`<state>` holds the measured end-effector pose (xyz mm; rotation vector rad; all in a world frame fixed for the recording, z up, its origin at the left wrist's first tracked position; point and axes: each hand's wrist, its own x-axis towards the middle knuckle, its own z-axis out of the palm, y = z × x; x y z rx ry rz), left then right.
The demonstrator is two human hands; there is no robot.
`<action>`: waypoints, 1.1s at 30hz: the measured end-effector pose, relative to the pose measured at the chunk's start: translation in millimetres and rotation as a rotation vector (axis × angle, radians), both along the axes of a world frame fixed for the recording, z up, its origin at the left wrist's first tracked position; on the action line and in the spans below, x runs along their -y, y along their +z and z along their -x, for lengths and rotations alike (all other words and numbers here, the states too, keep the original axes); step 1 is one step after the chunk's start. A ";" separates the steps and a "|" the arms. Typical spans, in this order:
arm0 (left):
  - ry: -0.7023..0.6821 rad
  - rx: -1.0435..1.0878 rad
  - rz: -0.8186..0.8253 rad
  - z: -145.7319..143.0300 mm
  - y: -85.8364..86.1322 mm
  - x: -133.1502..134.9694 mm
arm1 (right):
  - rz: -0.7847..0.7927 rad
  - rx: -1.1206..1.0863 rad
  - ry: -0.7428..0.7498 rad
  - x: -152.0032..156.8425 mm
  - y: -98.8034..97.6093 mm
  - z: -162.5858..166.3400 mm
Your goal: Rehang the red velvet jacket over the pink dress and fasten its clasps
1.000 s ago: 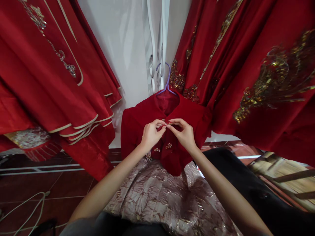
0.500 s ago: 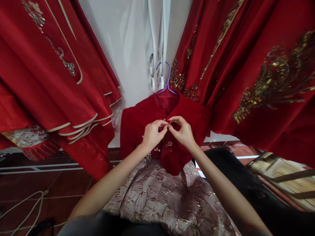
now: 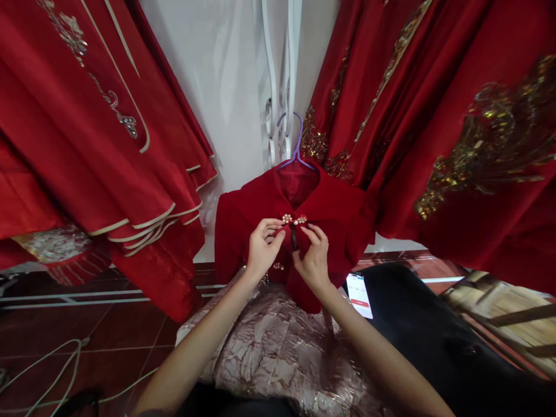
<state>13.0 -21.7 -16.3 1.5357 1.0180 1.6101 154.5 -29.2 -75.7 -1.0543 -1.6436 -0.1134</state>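
Head view: red garments (image 3: 391,121) flank the jacket (image 3: 336,226); a phone (image 3: 359,294) lies nearby.

Neck opening (image 3: 297,187) free below hanger (image 3: 297,154)

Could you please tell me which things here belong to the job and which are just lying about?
Apparently part of the job:
red jacket, left hand and right hand at its front
purple hanger inside the jacket
beaded flower ornaments

Apparently just nearby:
lit phone
white cable
red garments hanging at both sides
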 end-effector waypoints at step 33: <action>-0.011 0.374 0.426 13.9 -43.9 64.1 | 0.697 -0.407 0.628 55.4 26.4 15.0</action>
